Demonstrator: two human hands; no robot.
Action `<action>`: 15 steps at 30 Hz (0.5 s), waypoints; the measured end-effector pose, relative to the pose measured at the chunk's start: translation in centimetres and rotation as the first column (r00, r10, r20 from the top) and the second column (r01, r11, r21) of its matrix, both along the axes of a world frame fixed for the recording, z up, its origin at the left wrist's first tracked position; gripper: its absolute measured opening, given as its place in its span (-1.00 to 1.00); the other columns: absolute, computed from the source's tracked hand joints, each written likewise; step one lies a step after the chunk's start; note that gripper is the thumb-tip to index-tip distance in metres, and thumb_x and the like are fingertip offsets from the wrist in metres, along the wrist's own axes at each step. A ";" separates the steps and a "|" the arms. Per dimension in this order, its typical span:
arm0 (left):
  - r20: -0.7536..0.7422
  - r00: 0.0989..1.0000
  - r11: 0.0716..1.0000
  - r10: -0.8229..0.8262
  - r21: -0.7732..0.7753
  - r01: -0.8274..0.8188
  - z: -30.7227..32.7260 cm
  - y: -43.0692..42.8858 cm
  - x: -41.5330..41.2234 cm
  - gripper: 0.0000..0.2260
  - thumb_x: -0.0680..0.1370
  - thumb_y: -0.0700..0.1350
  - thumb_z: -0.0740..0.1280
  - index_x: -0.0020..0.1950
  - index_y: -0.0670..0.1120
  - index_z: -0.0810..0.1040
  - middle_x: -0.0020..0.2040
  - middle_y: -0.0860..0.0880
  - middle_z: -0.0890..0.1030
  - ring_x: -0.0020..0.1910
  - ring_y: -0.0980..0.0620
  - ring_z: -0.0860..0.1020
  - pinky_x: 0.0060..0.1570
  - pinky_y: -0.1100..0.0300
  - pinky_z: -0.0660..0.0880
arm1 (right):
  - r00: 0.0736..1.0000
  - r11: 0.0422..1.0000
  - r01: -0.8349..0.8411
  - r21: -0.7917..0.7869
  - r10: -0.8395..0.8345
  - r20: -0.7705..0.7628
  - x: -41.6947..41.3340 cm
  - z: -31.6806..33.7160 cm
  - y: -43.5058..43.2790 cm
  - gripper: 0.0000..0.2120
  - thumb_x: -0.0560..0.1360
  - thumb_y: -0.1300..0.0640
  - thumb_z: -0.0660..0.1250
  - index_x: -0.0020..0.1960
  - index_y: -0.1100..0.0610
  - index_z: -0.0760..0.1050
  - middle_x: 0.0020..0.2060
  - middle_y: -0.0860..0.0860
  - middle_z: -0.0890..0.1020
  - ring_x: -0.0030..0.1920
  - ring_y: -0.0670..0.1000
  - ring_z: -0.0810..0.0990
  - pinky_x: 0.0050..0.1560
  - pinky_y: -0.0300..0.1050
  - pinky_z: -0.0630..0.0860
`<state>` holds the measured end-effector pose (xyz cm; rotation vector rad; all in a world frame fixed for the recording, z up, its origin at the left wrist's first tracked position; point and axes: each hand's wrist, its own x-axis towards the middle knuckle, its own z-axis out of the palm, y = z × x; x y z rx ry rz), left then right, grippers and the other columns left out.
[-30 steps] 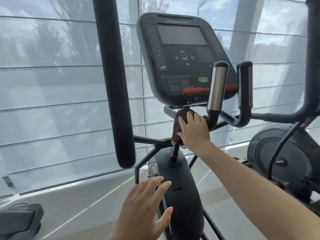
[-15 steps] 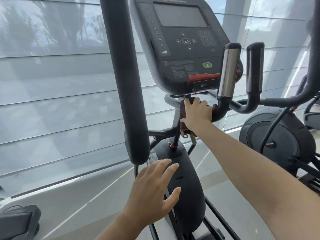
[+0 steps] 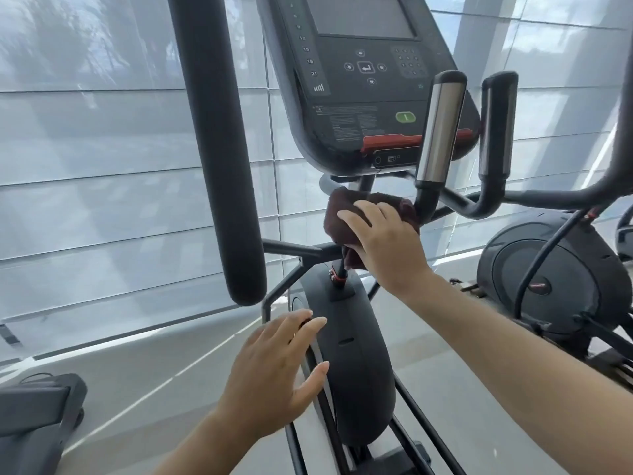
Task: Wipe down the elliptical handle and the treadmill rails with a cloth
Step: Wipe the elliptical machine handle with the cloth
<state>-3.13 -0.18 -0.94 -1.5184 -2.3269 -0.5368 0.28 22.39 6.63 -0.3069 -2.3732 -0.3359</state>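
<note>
My right hand (image 3: 383, 241) presses a dark brown cloth (image 3: 337, 214) around the elliptical's centre bar, just below the console (image 3: 359, 80) and left of the base of a silver grip handle (image 3: 440, 128). A second black-and-silver grip (image 3: 498, 132) stands to its right. My left hand (image 3: 274, 368) hovers lower, fingers spread, holding nothing, beside the black flywheel cover (image 3: 352, 354). The long black moving handle (image 3: 219, 142) hangs at the left, in front of the window. The bar under the cloth is hidden.
A second elliptical (image 3: 555, 275) stands at the right, with its curved arm (image 3: 582, 193) crossing toward the grips. A dark machine part (image 3: 37, 416) sits at bottom left. Frosted window panels fill the background, above a pale floor (image 3: 154, 365).
The view has moved closer and lower on the machine. My right hand has kept the cloth on the bar below the console, shifting slightly. My left hand stays open near the flywheel cover.
</note>
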 end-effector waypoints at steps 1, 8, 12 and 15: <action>0.007 1.000 1.000 0.023 -0.006 -0.023 -0.2 -0.2 0.3 -0.56 0.48 0.18 0.16 0.31 0.04 0.41 0.26 0.06 0.51 0.21 0.07 0.50 0.15 0.16 0.43 | 0.998 0.998 -0.055 -0.013 0.054 -0.022 0.8 -0.5 -0.4 -0.58 0.42 0.20 0.42 0.27 0.11 0.47 0.18 0.17 0.55 0.11 0.24 0.52 -0.23 0.09 0.59; 0.055 0.984 0.986 0.168 -0.022 -0.167 -2.1 -3.2 3.2 -0.59 0.49 0.17 0.16 0.29 0.05 0.40 0.22 0.07 0.52 0.16 0.07 0.52 0.09 0.20 0.41 | 0.941 0.847 -0.338 -0.411 0.319 -0.116 4.6 -5.5 -3.1 -0.56 0.45 0.17 0.42 0.30 0.13 0.43 0.18 0.11 0.55 0.10 0.17 0.53 0.13 0.13 0.52; 0.103 0.962 0.968 0.251 -0.046 -0.248 -3.3 -6.5 4.5 -0.59 0.48 0.17 0.16 0.30 0.08 0.37 0.23 0.08 0.51 0.16 0.06 0.52 0.06 0.16 0.46 | 0.910 0.729 -0.337 -0.596 0.414 -0.009 6.1 -9.5 -6.3 -0.56 0.48 0.11 0.38 0.33 0.05 0.40 0.23 0.01 0.52 0.19 0.08 0.48 0.20 0.10 0.47; 0.150 0.927 0.939 0.344 -0.055 -0.339 -4.1 -9.5 4.9 -0.57 0.49 0.18 0.14 0.32 0.07 0.37 0.27 0.06 0.50 0.19 0.04 0.50 0.07 0.09 0.49 | 0.870 0.670 -0.344 -0.658 0.491 0.045 6.2 -11.6 -9.2 -0.56 0.49 0.08 0.35 0.35 0.01 0.38 0.25 -0.05 0.49 0.20 0.05 0.46 0.18 0.10 0.47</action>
